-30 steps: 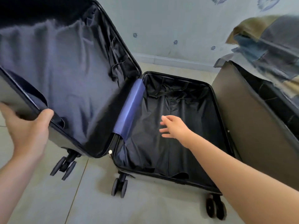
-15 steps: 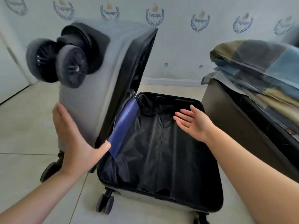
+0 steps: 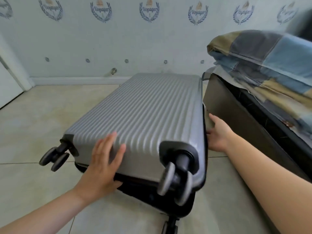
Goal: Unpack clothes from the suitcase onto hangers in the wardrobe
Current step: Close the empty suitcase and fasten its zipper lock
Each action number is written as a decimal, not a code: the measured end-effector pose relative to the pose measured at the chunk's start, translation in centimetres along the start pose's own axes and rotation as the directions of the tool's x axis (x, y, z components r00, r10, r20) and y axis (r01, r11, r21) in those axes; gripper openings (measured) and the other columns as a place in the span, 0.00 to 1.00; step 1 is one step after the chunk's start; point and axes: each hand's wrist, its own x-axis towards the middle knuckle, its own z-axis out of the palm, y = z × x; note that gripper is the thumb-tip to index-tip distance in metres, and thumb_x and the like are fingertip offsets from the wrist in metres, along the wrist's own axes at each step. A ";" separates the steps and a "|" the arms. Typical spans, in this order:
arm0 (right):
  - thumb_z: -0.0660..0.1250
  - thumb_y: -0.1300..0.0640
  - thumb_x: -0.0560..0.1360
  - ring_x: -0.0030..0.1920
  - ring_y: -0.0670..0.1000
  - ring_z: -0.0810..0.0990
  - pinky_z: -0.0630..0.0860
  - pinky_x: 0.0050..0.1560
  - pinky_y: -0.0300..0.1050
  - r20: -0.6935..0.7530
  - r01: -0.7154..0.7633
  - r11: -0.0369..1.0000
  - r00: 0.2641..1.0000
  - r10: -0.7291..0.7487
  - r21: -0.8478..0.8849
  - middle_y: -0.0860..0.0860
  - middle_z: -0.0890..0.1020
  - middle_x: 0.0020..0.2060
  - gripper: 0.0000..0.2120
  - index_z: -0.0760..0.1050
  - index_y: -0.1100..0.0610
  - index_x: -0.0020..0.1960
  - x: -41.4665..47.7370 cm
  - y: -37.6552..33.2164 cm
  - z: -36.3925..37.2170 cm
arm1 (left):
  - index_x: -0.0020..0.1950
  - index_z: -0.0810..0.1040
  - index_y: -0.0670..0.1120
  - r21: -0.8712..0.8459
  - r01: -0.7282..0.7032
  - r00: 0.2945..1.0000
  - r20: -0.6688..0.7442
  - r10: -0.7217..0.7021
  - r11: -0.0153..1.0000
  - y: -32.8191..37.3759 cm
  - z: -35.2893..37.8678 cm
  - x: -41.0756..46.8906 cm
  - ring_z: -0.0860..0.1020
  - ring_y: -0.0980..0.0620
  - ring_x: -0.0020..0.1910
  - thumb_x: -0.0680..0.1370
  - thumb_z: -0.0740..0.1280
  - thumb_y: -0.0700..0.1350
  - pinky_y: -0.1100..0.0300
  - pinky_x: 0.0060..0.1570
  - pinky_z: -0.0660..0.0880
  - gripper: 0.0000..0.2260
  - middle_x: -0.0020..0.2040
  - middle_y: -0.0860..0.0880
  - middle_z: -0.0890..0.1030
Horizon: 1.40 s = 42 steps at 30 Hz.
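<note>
The grey ribbed suitcase (image 3: 145, 115) lies flat on the tiled floor with its lid folded down over the base; a dark gap still shows along the near edge. My left hand (image 3: 103, 166) presses flat on the lid near the wheel end, fingers straight. My right hand (image 3: 217, 134) touches the suitcase's right side, between it and the bed frame; its fingertips are partly hidden by the lid edge. No clothes, hangers or wardrobe are in view.
A dark bed frame (image 3: 244, 119) stands close on the right with a folded patchwork quilt (image 3: 270, 61) on top. The papered wall (image 3: 118, 39) runs behind. Beige floor tiles (image 3: 42, 115) spread to the left, and a white door edge (image 3: 8, 78) is far left.
The lid, held open a second ago over an empty black interior, swung down onto the base. My left hand pushed it over; my right hand moved out from the inside to the right side.
</note>
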 end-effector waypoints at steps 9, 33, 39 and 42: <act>0.66 0.38 0.72 0.57 0.58 0.78 0.76 0.53 0.56 -0.261 -0.015 0.976 0.964 -0.043 -0.217 0.58 0.77 0.58 0.29 0.70 0.59 0.62 1.7 3.9 -3.6 | 0.79 0.49 0.47 0.070 -0.154 0.982 0.124 0.145 0.986 2.8 3.2 -3.7 0.53 0.36 0.76 0.60 0.78 0.33 0.43 0.75 0.49 0.55 0.77 0.36 0.49; 0.58 0.27 0.69 0.77 0.49 0.50 0.49 0.75 0.51 0.618 0.571 -0.236 0.741 -0.262 -0.786 0.46 0.51 0.78 0.45 0.47 0.44 0.78 -3.1 9.5 13.6 | 0.43 0.73 0.51 -0.327 0.920 0.347 0.431 -0.833 0.214 -4.6 4.3 -13.2 0.76 0.55 0.39 0.76 0.67 0.35 0.67 0.37 0.69 0.11 0.40 0.51 0.77; 0.65 0.30 0.68 0.75 0.56 0.30 0.35 0.74 0.60 0.740 0.480 -0.733 0.671 -0.048 -0.483 0.51 0.29 0.74 0.56 0.24 0.44 0.73 -2.6 15.5 13.9 | 0.60 0.67 0.51 -0.391 0.897 0.381 0.445 -0.810 0.207 -8.7 3.4 -10.1 0.77 0.61 0.49 0.73 0.64 0.24 0.74 0.48 0.72 0.26 0.51 0.53 0.75; 0.65 0.35 0.70 0.76 0.53 0.34 0.36 0.75 0.54 0.793 0.479 -0.757 0.603 -0.084 -0.445 0.48 0.32 0.76 0.52 0.25 0.40 0.72 -2.2 15.1 13.0 | 0.57 0.70 0.41 -0.389 0.894 0.418 0.546 -0.726 0.221 -9.5 3.8 -9.5 0.70 0.62 0.38 0.75 0.60 0.23 0.78 0.37 0.68 0.17 0.40 0.54 0.70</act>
